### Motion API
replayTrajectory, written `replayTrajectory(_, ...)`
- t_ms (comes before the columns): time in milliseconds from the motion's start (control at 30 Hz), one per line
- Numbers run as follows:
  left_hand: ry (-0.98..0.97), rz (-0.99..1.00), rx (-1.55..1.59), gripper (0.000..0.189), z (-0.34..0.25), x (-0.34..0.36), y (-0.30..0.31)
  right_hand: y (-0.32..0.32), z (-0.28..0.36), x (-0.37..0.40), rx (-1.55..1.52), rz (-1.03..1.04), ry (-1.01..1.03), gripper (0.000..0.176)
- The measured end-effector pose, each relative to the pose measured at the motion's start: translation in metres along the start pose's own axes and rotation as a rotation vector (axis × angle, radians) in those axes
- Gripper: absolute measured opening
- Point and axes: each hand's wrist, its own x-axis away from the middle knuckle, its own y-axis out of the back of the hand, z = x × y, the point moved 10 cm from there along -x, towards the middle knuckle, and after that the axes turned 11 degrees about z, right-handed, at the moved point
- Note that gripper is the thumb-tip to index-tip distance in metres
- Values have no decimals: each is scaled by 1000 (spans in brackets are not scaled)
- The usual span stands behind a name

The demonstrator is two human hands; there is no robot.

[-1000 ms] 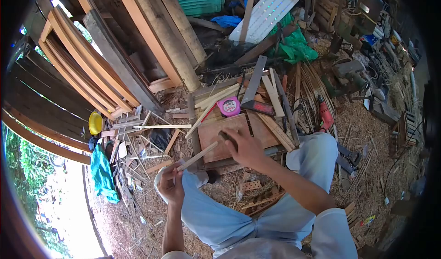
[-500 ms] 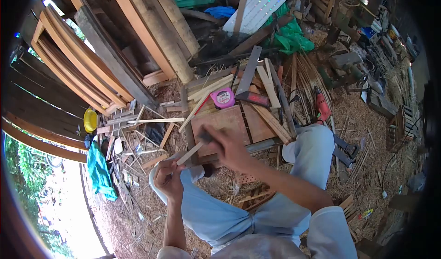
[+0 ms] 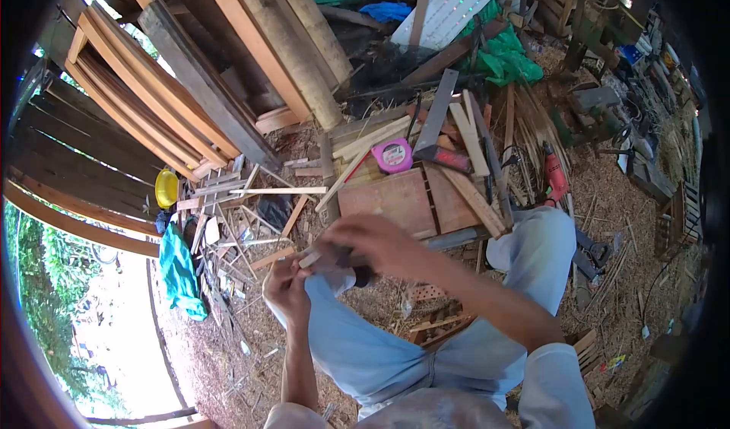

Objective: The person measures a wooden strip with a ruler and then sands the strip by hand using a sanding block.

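Observation:
My left hand (image 3: 289,286) is closed around one end of a short, pale wooden strip (image 3: 309,259), above my left knee. My right hand (image 3: 365,240) is curled over the strip's other end, close to my left fingers. Something dark shows beneath the right palm, partly hidden and too blurred to name. Just beyond the hands is a low wooden bench (image 3: 385,201). On it lie a pink tape measure (image 3: 392,156), a try square (image 3: 439,117) with a black and red handle, a red pencil-like stick (image 3: 357,166) and several wooden strips.
A red power drill (image 3: 556,176) lies on the shavings at the right. Wood offcuts (image 3: 281,191) and a yellow round object (image 3: 166,189) are at the left. Curved wooden frames (image 3: 144,87) lean at the upper left. A green plastic sheet (image 3: 511,62) is at the back.
My right hand has come down and left along the strip, nearer my left hand, and covers more of it. The whole view has shifted slightly, so the scene appears farther right.

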Motion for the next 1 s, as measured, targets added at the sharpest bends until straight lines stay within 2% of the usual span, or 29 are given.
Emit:
replayTrajectory(33, 0, 1, -13, 19, -2, 3, 2, 3, -15, 3, 46, 11, -67, 61)
replayTrajectory(67, 30, 15, 160, 19, 5, 4, 0, -1, -47, 11, 85, -1, -113, 63)
replayTrajectory(100, 63, 26, 337, 19, 13, 6, 0, -1, -37, 7, 78, -1, -105, 63)
replayTrajectory(167, 12, 79, 317, 18, 18, 9, -1, 2, -3, 3, 264, 68, -109, 60)
replayTrajectory(233, 126, 80, 304, 24, 19, 10, -9, -6, 14, 6, 166, 28, -42, 54)
replayTrajectory(300, 87, 42, 281, 28, 18, 12, -8, -6, -32, 22, 80, 5, -411, 52)
replayTrajectory(333, 53, 48, 264, 25, 12, 12, -10, 3, -54, 29, 210, -15, -555, 50)
replayTrajectory(433, -49, 56, 207, 25, 9, 19, -15, 9, -18, 24, 239, -109, -463, 51)
replayTrajectory(467, -118, 50, 157, 26, 0, 21, -19, 4, 2, 23, 117, -208, -394, 43)
replayTrajectory(533, -238, 32, 137, 30, -20, 19, -25, 4, -3, 24, 111, -185, -437, 42)
replayTrajectory(567, -227, 45, 136, 30, -18, 22, -23, -1, -6, 26, 90, -160, -474, 41)
replayTrajectory(600, -241, 88, 91, 26, -19, 24, -25, 4, -26, 33, 166, -240, -516, 42)
replayTrajectory(700, -286, 126, 36, 22, -25, 24, -30, 7, -37, 31, 163, -173, -567, 41)
replayTrajectory(733, -317, 124, 28, 22, -29, 22, -33, 11, -21, 29, 171, -175, -567, 41)
replayTrajectory(800, -366, 115, -31, 22, -35, 21, -36, 4, 28, 21, -27, -121, -402, 38)
replayTrajectory(833, -399, 112, -103, 22, -42, 25, -36, 3, 12, 23, -33, -119, -408, 38)
replayTrajectory(900, -404, 141, -145, 23, -47, 28, -37, 11, -32, 28, 139, -150, -522, 39)
replayTrajectory(1000, -422, 160, -188, 24, -52, 30, -40, 3, -22, 24, 69, -170, -438, 38)
